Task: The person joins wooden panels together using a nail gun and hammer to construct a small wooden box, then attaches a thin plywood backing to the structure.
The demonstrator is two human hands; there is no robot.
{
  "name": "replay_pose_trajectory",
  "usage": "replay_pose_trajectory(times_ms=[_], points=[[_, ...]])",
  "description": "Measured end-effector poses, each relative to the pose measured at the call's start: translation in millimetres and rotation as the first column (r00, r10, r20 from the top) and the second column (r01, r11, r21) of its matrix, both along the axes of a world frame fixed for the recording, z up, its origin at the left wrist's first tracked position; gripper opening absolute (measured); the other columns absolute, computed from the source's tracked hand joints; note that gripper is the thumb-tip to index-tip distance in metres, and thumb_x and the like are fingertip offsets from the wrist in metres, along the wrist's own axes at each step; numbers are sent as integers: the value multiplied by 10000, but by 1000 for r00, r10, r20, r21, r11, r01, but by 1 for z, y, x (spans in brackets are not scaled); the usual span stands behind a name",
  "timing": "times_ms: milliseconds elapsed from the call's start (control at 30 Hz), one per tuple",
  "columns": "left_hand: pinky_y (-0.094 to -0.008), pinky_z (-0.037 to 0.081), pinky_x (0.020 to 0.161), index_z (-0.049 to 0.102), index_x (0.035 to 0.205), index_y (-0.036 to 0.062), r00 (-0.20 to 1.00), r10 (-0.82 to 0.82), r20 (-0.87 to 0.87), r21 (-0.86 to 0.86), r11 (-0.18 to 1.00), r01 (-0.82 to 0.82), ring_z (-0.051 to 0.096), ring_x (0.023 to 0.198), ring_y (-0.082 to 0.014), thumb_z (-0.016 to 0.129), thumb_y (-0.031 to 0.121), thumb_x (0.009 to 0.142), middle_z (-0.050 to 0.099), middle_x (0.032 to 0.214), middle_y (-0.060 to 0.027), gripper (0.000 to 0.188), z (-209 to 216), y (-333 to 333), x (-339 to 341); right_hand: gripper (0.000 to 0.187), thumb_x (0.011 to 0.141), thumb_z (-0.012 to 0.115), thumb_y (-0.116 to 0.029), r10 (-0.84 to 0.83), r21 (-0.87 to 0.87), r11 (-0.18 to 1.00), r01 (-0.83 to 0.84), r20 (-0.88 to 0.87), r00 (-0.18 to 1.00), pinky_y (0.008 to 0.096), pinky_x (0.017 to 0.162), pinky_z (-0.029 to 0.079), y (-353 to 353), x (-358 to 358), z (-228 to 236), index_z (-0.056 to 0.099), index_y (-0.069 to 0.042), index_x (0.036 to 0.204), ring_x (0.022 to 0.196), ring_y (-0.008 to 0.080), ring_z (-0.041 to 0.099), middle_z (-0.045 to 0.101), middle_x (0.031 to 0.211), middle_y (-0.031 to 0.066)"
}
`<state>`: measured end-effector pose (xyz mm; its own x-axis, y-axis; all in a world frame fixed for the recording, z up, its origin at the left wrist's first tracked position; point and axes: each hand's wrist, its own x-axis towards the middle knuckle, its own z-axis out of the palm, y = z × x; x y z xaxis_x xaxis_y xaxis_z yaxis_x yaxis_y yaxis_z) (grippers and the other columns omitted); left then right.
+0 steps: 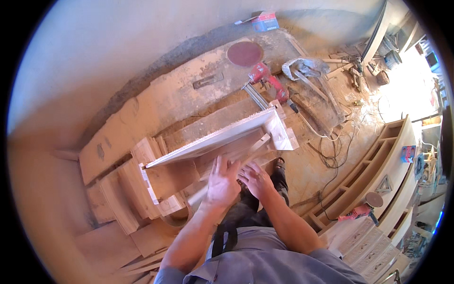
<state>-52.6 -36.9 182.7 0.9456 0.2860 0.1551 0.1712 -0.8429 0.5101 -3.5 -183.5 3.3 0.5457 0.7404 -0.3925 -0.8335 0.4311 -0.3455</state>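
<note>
A shallow wooden drawer-like box (210, 146) with pale edges lies slanted in front of me. A narrow wooden strip (257, 145) runs diagonally across its near side, under my hands. My left hand (223, 182) rests over the strip, fingers stretched out and apart. Close beside it, my right hand (255, 180) has bent fingers, their tips near my left thumb; whatever they pinch is hidden. Beyond the box, a red nail gun (272, 83) lies on the dusty workbench (165, 102).
A sanding disc (245, 54) and a small carton (265, 22) sit at the back. Wooden boards (124, 189) are stacked at left. Cables (333, 158) trail over the floor. On the right, a red sander (357, 211) lies by a long slatted wooden frame (362, 173).
</note>
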Motion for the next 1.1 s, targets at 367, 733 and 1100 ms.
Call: replay_pose_trajectory(times_ms=[367,733,1100], points=[[-540,406,1103,575,1366,27,919,-196,-342,178,947,268,450,1325,-456,880,196,697,447,1449,-254,754,215,19,-5,417,937,758,-180,-52,25,998,51,38,998,403,913,533,29,-25,238,615,-31,1299,1039,237,667,700,1130,78],[-532,395,1135,541,1435,59,865,-82,-494,337,900,277,407,1315,-476,833,121,613,354,1511,-257,874,191,49,23,377,935,742,-150,103,-242,970,16,472,875,314,898,540,21,11,248,651,37,1249,1000,143,678,722,1143,114],[-492,491,1037,592,1365,2,845,-158,-511,289,894,342,452,1332,-437,825,108,556,389,1534,-221,849,185,89,26,407,925,671,-38,-9,-206,662,721,959,283,370,983,498,-51,102,233,625,39,1322,1158,309,638,612,1344,227]])
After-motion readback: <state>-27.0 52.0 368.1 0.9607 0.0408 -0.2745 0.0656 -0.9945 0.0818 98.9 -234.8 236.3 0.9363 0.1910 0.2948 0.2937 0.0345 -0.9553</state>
